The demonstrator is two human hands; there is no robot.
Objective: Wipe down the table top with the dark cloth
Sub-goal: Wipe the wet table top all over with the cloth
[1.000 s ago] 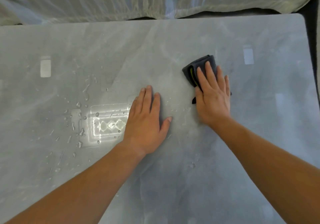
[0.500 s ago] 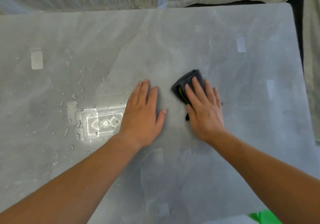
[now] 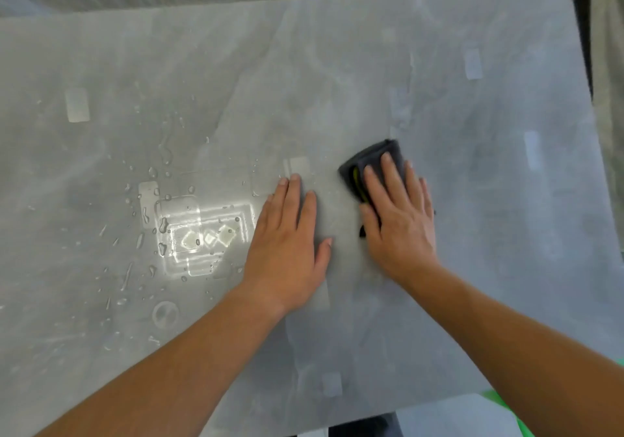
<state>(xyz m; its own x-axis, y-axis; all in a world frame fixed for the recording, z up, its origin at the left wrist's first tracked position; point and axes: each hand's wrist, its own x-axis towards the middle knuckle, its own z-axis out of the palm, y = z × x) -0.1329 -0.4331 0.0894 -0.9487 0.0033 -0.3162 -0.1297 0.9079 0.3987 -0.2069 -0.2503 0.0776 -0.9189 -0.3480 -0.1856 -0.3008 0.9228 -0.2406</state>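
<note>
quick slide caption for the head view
Right hand presses the dark cloth on the grey table top; left hand rests flat beside it.

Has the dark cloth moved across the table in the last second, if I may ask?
Yes: the cloth slid away from the table's far edge, toward the near one.

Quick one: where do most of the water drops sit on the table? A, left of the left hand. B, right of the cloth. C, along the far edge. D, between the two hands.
A: the water drops lie scattered on the table top left of the left hand, away from the dark cloth under the right hand.
</note>
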